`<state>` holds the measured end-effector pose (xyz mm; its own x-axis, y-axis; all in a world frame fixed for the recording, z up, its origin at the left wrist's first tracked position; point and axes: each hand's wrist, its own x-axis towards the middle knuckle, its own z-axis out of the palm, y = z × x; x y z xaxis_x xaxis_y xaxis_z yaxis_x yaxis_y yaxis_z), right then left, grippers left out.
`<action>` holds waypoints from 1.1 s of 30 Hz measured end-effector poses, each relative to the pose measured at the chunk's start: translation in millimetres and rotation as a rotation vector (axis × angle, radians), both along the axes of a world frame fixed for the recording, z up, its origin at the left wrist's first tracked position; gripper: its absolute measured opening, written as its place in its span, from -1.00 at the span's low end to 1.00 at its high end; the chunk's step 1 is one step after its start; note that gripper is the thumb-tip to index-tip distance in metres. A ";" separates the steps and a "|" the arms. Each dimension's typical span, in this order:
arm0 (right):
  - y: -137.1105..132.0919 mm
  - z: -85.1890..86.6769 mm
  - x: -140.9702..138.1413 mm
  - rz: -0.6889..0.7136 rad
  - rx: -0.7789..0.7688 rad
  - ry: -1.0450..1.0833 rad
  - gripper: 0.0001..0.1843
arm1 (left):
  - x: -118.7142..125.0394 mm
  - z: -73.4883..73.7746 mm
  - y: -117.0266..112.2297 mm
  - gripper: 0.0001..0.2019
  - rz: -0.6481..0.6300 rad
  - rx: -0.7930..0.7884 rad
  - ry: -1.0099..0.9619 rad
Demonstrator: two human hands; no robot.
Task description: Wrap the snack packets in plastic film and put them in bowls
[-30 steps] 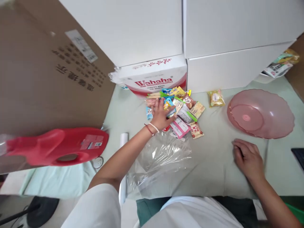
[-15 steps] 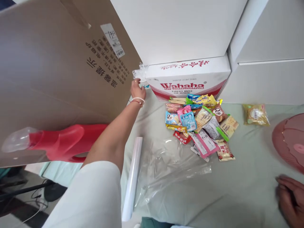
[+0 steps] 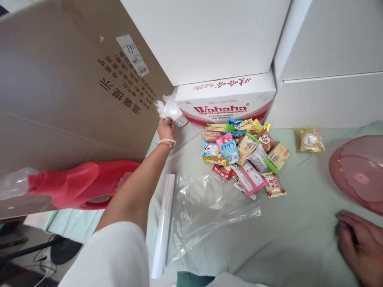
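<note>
My left hand (image 3: 166, 128) is stretched out to the far left corner, beside the red-and-white Wahaha carton (image 3: 227, 99). Its fingers are closed on a crumpled clear plastic wrapper (image 3: 168, 107), lifted just off the pale green cloth. A heap of several small snack packets (image 3: 243, 153) lies to the right of that hand. In front of the heap a clear plastic sheet (image 3: 209, 207) is spread out, with a white roll (image 3: 163, 225) along its left edge. My right hand (image 3: 360, 243) rests flat on the cloth at the lower right, holding nothing.
A large brown cardboard box (image 3: 66, 95) leans at the left above a red detergent jug (image 3: 80, 185). White boxes (image 3: 323, 67) stand behind. A pink translucent plate (image 3: 356, 171) lies at the right edge, and a lone yellow packet (image 3: 309, 140) sits near it.
My left hand left the snack heap, reached to the carton's left corner and took hold of the crumpled wrapper. The view swung left, pushing the plate and my right hand to the edge.
</note>
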<state>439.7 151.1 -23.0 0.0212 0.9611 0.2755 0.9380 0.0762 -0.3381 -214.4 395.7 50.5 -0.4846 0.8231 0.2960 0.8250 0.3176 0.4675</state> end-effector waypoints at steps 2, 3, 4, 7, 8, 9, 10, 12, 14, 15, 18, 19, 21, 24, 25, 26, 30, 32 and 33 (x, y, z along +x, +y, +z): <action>2.5 -1.6 -1.8 0.087 0.029 -0.008 -0.79 | 9.5 11.1 -50.5 -0.91 -0.039 0.016 0.047; 4.0 -3.1 -2.3 0.121 0.050 -0.011 -0.78 | 15.0 16.4 -77.1 -0.91 -0.064 0.021 0.070; 5.4 -3.7 -3.4 0.138 0.073 -0.010 -0.77 | 21.5 21.4 -104.1 -0.89 -0.131 0.028 0.128; 7.4 11.2 -14.9 0.133 0.157 0.028 -0.74 | 52.9 35.1 -182.1 -0.80 -0.371 0.066 0.276; 7.0 24.2 -22.6 0.125 0.190 0.055 -0.73 | 68.8 39.5 -205.6 -0.80 -0.434 0.089 0.305; 6.3 41.3 -32.5 0.118 0.211 0.092 -0.69 | 87.6 44.1 -227.1 -0.79 -0.495 0.106 0.319; 5.1 61.7 -44.5 0.139 0.234 0.133 -0.60 | 108.9 49.0 -246.3 -0.76 -0.573 0.118 0.316; 2.6 106.9 -72.5 0.295 0.293 0.185 -0.32 | 156.3 59.5 -277.2 -0.68 -0.745 0.139 0.268; 0.1 148.5 -100.4 0.570 0.320 0.190 -0.13 | 204.8 69.3 -299.3 -0.64 -0.900 0.155 0.231; -1.1 164.8 -111.9 0.752 0.289 0.167 -0.14 | 227.3 73.1 -307.6 -0.65 -0.964 0.159 0.213; -4.6 190.1 -128.3 1.070 0.016 -0.012 -0.28 | 281.6 76.4 -323.8 -0.79 -1.100 0.168 0.163; -5.7 191.3 -127.7 1.066 -0.096 -0.085 -0.29 | 294.4 74.6 -326.7 -0.81 -1.135 0.171 0.165; -7.9 187.0 -120.1 0.978 -0.299 -0.204 -0.21 | 312.0 67.1 -329.0 -0.82 -1.192 0.174 0.176; -13.0 174.8 -104.2 0.896 -0.500 -0.309 -0.06 | 323.0 48.7 -327.3 -0.85 -1.266 0.186 0.161; -15.9 170.8 -99.9 0.878 -0.513 -0.317 -0.06 | 323.9 41.3 -326.4 -0.86 -1.275 0.193 0.143; -19.4 167.1 -96.5 0.859 -0.500 -0.312 -0.07 | 324.0 33.8 -325.5 -0.85 -1.269 0.202 0.117; -33.7 157.0 -90.6 0.798 -0.424 -0.253 -0.28 | 321.6 8.0 -323.3 -0.72 -1.175 0.207 -0.021; -36.7 157.9 -91.6 0.796 -0.464 -0.275 -0.38 | 321.0 1.1 -322.3 -0.68 -1.167 0.219 -0.066; -36.4 159.9 -93.1 0.801 -0.496 -0.297 -0.41 | 321.2 -0.7 -321.8 -0.67 -1.173 0.228 -0.076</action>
<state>346.7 114.7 137.0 -0.6911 0.6689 -0.2738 0.7227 0.6392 -0.2628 106.8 74.0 49.8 0.5037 0.7077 0.4954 0.5244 -0.7062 0.4757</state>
